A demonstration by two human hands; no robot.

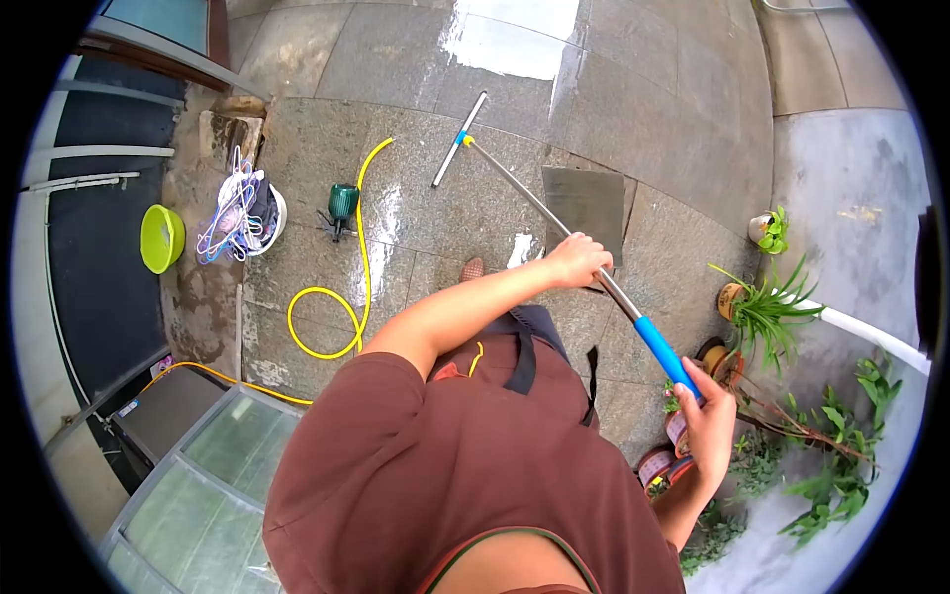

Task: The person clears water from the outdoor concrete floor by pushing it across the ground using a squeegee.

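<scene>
A long-handled squeegee [522,188] slants across the paving in front of me. Its blade, with a blue and yellow joint, lies on the wet stone ahead. My left hand [579,259] is wrapped round the silver pole about midway along. Lower down, my right hand [709,411] grips the blue handle sleeve near its end, with the thumb along it. Both hands are closed on the same tool, and part of the right hand's fingers is hidden.
A yellow hose [364,247] loops over the floor beside a green sprayer-like bottle [343,201]. Farther left stand a white bucket [279,220] heaped with hangers and a lime-green basin [161,240]. Potted plants [777,305] line the right wall. A glass-panelled frame [213,505] is at lower left.
</scene>
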